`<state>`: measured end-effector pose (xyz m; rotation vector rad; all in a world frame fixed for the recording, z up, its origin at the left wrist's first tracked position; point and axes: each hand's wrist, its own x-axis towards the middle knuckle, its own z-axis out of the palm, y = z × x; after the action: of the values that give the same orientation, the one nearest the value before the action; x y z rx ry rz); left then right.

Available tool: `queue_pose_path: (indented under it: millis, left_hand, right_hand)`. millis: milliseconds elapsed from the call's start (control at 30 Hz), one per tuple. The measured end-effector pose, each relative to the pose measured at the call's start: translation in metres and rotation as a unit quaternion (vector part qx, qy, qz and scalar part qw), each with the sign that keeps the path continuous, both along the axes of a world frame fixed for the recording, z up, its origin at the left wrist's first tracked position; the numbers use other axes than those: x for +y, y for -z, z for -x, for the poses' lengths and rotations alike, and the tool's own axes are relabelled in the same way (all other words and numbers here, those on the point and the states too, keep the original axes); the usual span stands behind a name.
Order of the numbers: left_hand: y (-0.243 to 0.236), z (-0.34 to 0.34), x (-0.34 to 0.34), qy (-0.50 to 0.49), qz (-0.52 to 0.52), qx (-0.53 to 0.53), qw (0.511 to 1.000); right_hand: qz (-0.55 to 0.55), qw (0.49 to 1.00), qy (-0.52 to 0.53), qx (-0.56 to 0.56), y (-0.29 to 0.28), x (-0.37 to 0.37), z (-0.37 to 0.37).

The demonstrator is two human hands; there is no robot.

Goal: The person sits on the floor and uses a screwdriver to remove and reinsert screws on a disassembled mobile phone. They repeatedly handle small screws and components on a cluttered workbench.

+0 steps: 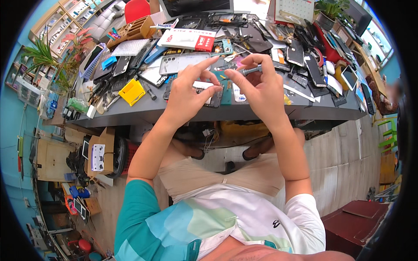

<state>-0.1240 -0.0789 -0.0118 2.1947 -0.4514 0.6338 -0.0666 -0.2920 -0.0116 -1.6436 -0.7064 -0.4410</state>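
My right hand (265,87) holds a slim grey screwdriver (251,71) between thumb and fingers, its tip pointing left. Thumb and forefinger of my left hand (187,91) come together close to that tip; what they pinch, if anything, is too small to make out. Below my left hand lies an opened phone (214,99), partly hidden by the fingers. A teal mat (227,98) shows beside it, between my hands. Just beyond my left hand rests a silver-grey phone back cover (173,65) with camera holes.
Phones and parts crowd the grey desk (261,114). A yellow tray (132,92) lies to the left; a red-and-white box (187,39) sits farther back. Loose phones (314,71) and a white strip (298,92) lie to the right. A potted plant (327,17) stands far right.
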Motion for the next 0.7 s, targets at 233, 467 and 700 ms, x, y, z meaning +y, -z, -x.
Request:
queue_pose_path:
  millis: [233, 467, 700]
  left_hand:
    - [0.013, -0.004, 0.008, -0.001, 0.047, 0.013, 0.999]
    - [0.010, -0.003, 0.007, -0.003, 0.039, 0.035, 0.999]
    - [0.011, -0.004, 0.008, 0.005, 0.038, 0.035, 0.999]
  right_hand:
    - [0.032, 0.998, 0.007, -0.047, 0.005, 0.008, -0.001]
    - [0.035, 0.998, 0.010, -0.053, 0.013, 0.009, -0.005]
    - [0.062, 0.997, 0.013, -0.053, 0.011, 0.007, -0.002]
